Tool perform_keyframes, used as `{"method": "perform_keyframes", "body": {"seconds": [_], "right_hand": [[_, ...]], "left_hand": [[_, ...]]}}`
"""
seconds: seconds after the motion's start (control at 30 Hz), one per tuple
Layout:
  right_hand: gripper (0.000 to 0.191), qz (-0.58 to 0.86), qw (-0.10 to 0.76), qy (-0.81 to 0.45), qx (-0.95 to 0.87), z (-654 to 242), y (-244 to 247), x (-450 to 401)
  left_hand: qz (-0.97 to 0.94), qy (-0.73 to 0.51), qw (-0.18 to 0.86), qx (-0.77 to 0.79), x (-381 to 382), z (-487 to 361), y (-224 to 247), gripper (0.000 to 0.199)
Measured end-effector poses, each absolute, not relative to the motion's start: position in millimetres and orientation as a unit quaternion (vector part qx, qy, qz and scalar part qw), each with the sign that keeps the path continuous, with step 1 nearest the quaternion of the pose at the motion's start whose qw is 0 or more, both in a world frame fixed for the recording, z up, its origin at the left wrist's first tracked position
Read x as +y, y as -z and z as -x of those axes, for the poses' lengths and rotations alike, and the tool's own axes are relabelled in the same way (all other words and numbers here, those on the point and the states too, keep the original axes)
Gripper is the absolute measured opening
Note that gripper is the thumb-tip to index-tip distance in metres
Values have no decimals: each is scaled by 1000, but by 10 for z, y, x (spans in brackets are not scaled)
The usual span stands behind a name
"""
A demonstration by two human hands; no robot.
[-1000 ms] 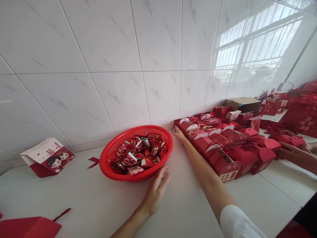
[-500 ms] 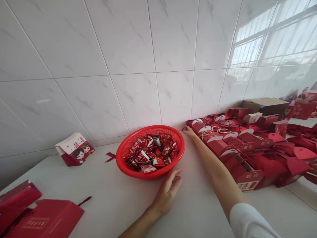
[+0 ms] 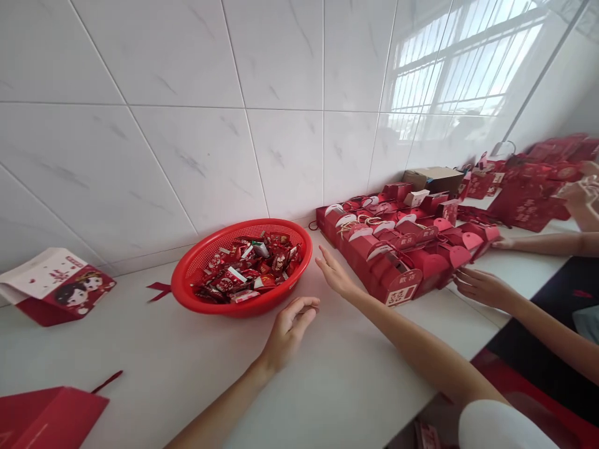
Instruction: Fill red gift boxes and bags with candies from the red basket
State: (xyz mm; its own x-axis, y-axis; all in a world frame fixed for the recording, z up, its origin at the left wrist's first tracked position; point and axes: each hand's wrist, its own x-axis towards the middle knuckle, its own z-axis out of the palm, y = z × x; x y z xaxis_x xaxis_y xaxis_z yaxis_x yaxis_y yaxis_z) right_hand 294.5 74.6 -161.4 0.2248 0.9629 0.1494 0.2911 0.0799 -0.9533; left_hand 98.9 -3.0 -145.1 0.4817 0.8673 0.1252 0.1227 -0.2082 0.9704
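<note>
A red perforated basket (image 3: 184,292), filled with wrapped sweets (image 3: 255,268), is set mid-scene on the white worktop (image 3: 163,355), close to the tiled wall (image 3: 281,68). The left hand (image 3: 289,330) is held just beside the basket's near right rim, fingers loosely curved and thumb set apart; whether the rim is touched cannot be told. The right hand (image 3: 333,271) is held between basket and boxes, fingers extended toward the far side and slightly spread. To its right, red gift boxes (image 3: 407,249) are packed side by side in a block, with a cardboard box (image 3: 434,179) placed at the far end. At the right edge of the block, two hands of others are seen: a nearer hand (image 3: 482,288) with fingertips at a box, and a farther hand (image 3: 504,243) beside the end box. At left, a white-and-red box (image 3: 60,285) printed with cartoon faces is stood by the wall; a red ribbon (image 3: 159,289) is laid beside the basket. A plain red box (image 3: 56,416) is partly seen at near left.
</note>
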Motion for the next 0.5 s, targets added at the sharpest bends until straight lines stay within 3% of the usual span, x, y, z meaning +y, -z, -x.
{"method": "perform_keyframes", "body": {"seconds": [0.27, 0.37, 0.5], "right_hand": [[90, 600, 487, -349, -529, -3233, 1460, 551], [85, 590, 448, -361, -566, -3183, 1379, 377], [62, 613, 409, -295, -609, -3771, 1142, -358]], "left_hand": [[-687, -356, 528, 351, -78, -998, 1392, 33], [-696, -348, 522, 349, -89, -978, 1364, 32], [-736, -319, 494, 337, -134, -889, 1240, 28]]}}
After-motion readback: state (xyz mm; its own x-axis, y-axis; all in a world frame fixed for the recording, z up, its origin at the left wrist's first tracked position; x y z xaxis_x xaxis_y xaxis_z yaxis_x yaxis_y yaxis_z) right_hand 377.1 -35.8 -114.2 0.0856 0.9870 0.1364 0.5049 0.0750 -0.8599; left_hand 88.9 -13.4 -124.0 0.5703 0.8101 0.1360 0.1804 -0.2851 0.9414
